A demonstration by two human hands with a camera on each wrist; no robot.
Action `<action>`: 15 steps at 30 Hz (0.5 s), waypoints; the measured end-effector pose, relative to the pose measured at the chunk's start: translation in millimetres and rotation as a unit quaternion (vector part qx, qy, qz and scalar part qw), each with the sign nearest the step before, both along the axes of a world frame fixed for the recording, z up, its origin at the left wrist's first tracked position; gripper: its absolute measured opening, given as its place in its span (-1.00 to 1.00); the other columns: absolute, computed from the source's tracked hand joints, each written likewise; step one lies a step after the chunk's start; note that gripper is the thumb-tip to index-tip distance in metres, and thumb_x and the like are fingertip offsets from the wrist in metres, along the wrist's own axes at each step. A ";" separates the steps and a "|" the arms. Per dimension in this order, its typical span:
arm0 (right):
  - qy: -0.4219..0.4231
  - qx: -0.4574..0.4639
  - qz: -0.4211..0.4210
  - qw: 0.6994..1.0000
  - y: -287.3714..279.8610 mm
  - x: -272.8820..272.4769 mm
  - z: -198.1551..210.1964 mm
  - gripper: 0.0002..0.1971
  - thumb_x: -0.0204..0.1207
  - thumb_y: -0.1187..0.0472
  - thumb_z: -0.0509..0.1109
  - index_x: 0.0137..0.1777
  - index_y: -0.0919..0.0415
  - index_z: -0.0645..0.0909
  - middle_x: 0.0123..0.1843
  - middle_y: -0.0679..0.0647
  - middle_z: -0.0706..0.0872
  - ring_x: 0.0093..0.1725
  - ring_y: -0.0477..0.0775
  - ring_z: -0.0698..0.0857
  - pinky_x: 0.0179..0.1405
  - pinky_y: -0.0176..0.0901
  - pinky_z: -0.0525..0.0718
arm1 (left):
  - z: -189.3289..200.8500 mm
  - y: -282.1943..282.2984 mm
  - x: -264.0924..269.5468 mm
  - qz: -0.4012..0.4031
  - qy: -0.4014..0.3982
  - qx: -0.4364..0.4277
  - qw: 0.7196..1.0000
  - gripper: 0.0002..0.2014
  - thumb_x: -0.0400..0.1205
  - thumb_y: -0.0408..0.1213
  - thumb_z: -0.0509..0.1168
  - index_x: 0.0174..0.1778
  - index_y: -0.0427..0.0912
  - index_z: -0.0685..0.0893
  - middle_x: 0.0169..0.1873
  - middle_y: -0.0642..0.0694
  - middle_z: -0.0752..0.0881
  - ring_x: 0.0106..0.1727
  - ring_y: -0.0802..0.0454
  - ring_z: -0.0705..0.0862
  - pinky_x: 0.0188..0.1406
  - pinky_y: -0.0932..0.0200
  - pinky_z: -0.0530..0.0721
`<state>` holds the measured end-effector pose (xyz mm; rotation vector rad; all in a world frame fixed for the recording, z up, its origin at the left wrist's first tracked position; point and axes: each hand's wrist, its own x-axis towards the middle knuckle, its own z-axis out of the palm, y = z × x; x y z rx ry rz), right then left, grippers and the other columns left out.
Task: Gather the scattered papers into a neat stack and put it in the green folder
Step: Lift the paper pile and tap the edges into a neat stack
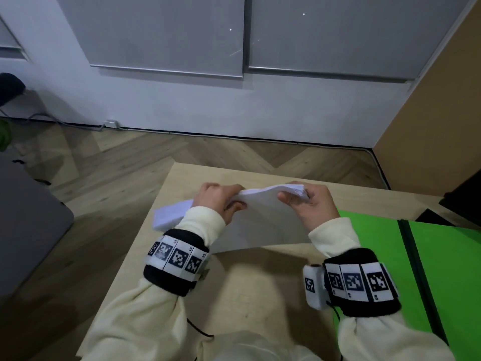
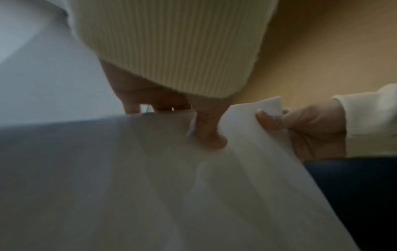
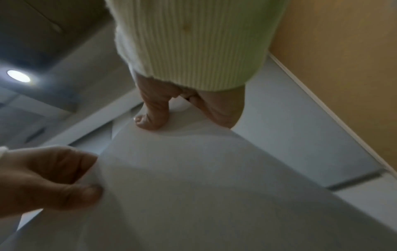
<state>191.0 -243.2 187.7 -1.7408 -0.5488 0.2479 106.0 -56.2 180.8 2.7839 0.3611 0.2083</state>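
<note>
The light wooden table (image 1: 250, 295) carries the work, and the green folder (image 1: 385, 246) lies open flat along its right edge, a dark spine dividing its two leaves. Above the table's middle, toward the far edge, the stack of papers (image 1: 263, 220) is held up on end, plain white sheets bowed along the top where they sag between the two grips; its lower edge appears to rest on the table, though the head view does not settle this. One further loose sheet (image 1: 170, 214) lies near the left edge, behind the left wrist. The left hand (image 1: 221, 201) grips the stack's upper left corner, thumb on the near face; the right hand (image 1: 311, 201) pinches the upper right corner likewise. In judgement the stack is light, limp and slippery sheet on sheet, so it is best held at opposite side edges and squared by tapping.
</note>
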 end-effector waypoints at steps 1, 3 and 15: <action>-0.016 0.010 -0.003 1.000 -1.5 -0.3 8.2 -0.93 0.39 0.28 0.51 -0.15 0.24 0.79 -0.29 0.02 0.75 -0.27 -0.13 0.62 -0.22 -0.26 0.54 | 6.5 -3.9 1.0 0.009 0.004 -0.019 1.000 -0.69 0.52 0.03 0.28 0.09 -0.02 0.69 -0.07 -0.21 0.79 0.11 -0.24 0.69 0.16 0.05 0.56; -0.039 0.006 -0.024 0.999 -11.1 6.0 17.2 -0.90 0.37 0.21 0.53 -0.19 0.24 0.78 -0.33 0.03 0.76 -0.30 -0.13 0.59 -0.28 -0.25 0.53 | 14.6 -6.2 0.2 0.037 -0.036 -0.069 0.996 -0.81 0.46 -0.04 0.38 -0.09 -0.02 0.74 -0.19 -0.26 0.79 -0.03 -0.27 0.72 -0.02 -0.01 0.67; 0.145 0.191 -0.045 0.970 -48.0 22.6 -15.8 -0.37 -0.11 -0.20 0.63 -0.07 0.14 0.66 -0.37 -0.16 0.84 -0.33 -0.25 0.79 -0.30 -0.39 0.76 | -17.0 10.6 -16.2 0.129 -0.215 -0.546 0.799 -0.92 0.48 -0.55 0.38 -0.20 -0.31 0.70 -0.61 0.17 0.76 -0.58 0.28 0.67 -0.47 0.35 0.70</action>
